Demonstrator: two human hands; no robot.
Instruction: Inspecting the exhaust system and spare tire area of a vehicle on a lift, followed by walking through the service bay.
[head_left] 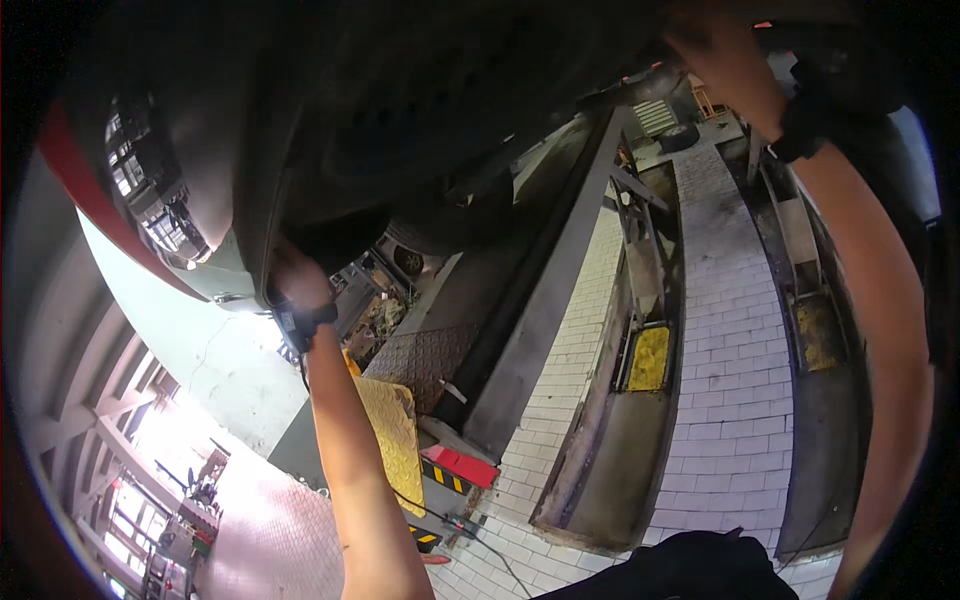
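Observation:
A raised car's dark underside (430,110) fills the top of the head view, with its glossy bumper corner (240,200) at the left. My left hand (302,280) reaches up against the lower edge of that corner, and its fingers are lost behind the edge and in shadow. Farther right, my right hand (725,65) is lifted to the underside, close to a dark part (640,85) there. Shade hides its fingertips, so whether it grips anything cannot be seen. Dark bands circle both wrists.
Below stand the lift's long grey runway (550,300) and a yellow ramp plate (392,425) with red and striped edges. White-tiled strips (720,350) run between recessed channels holding yellow plates (650,358). A tyre (679,137) lies at the far end. A thin cable (490,545) crosses the floor.

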